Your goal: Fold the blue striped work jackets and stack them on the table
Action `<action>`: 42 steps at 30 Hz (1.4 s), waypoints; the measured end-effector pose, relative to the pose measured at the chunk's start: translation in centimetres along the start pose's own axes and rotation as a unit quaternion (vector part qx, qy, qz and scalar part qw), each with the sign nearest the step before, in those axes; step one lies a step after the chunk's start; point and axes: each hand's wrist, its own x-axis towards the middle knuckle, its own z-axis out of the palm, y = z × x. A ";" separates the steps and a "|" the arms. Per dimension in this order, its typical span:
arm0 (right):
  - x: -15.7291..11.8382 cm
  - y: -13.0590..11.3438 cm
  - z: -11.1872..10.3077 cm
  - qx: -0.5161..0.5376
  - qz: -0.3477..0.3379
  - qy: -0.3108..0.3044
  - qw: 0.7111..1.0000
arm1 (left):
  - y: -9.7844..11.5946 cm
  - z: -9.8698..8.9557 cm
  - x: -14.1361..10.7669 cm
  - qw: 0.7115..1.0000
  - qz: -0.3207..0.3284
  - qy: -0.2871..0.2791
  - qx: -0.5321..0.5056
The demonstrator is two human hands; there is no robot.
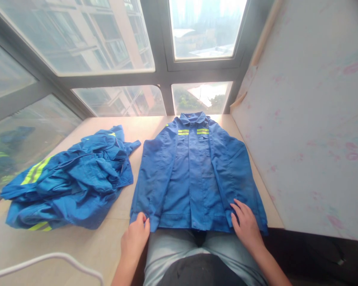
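A blue work jacket (181, 178) with yellow reflective strips on its chest lies front up and spread out, collar toward the window. Both sleeves rest along its front, their cuffs near the hem. My left hand (135, 236) pinches the cuff of the sleeve on the left, at the bottom corner. On the other sleeve, close to its cuff, my right hand (246, 224) lies with its fingers apart and touching the cloth. The jacket's hem reaches the table edge by my lap.
A crumpled blue garment (77, 178) with yellow reflective bands lies left of the jacket on the pale table (119, 216). A white cable (59, 256) curves at the lower left. A floral-patterned wall (316, 119) bounds the right side, and windows (203, 31) stand behind.
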 end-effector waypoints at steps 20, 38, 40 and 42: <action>0.1 3.0 -1.8 -0.081 0.009 0.061 0.995 | 3.0 3.6 4.7 0.941 0.258 0.211 0.062; 5.5 0.5 0.2 -0.141 0.001 -0.038 0.989 | 6.8 1.6 9.6 0.954 0.217 0.195 0.065; 5.1 0.8 1.0 -0.149 0.003 -0.041 0.988 | 6.7 2.4 9.7 0.953 0.214 0.205 0.070; 5.1 1.0 1.4 -0.150 0.004 -0.040 0.988 | 6.6 2.7 10.0 0.950 0.216 0.213 0.072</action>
